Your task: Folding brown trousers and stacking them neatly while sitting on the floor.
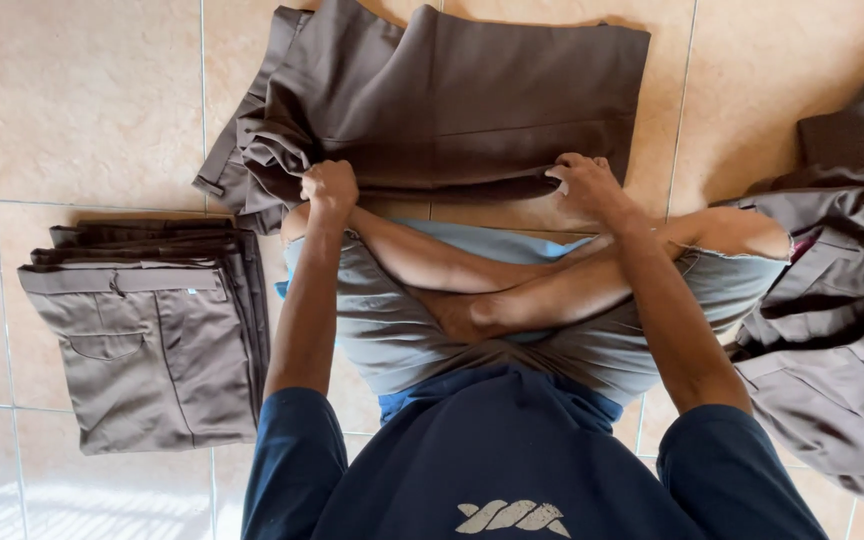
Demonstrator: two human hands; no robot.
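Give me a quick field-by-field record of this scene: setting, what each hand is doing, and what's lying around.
setting: person sitting cross-legged on a tiled floor
left hand: grip shut on the near edge of the brown trousers
right hand: grip shut on the same edge, further right
trousers state: partly folded, lying on the floor in front of the knees
left side: folded stack of matching trousers
right side: loose pile of brown garments, unfolded
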